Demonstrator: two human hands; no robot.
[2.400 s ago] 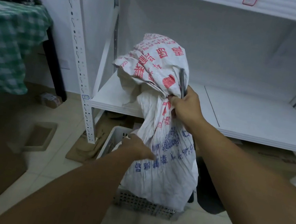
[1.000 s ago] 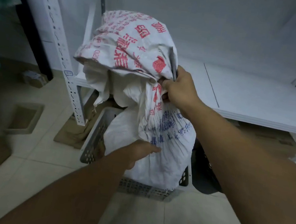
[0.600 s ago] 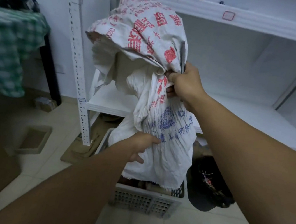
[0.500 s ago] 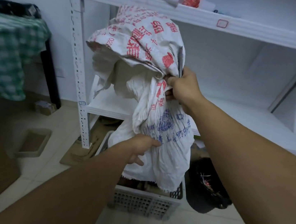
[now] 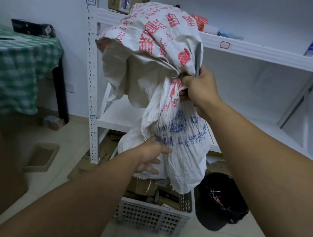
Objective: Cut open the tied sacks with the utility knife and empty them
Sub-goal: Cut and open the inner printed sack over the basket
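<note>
The right hand [image 5: 199, 90] is clenched around a gathered bunch of the white woven sack [image 5: 162, 83], and the same grip holds the grey utility knife [image 5: 198, 58], which sticks straight up out of the fist against the sack's red-printed cloth. Below and to the left of it, the left hand [image 5: 151, 157] pinches the sack's lower part just under the blue lettering, thumb on top, fingers curled beneath.

The sack hangs upside down between the two hands: its bulging closed end sits above the right hand, and its frayed open mouth dangles just under the left hand. Directly beneath that mouth stands a white perforated plastic crate [image 5: 151, 215] with brown cardboard boxes [image 5: 142, 188] lying inside. To the right of the crate, below the right forearm, a black bin [image 5: 222, 202] rests on the tiled floor. Behind the sack rises a white metal shelving unit [image 5: 260, 52]. Far to the left of the left arm is a table under a green checked cloth [image 5: 13, 63].
</note>
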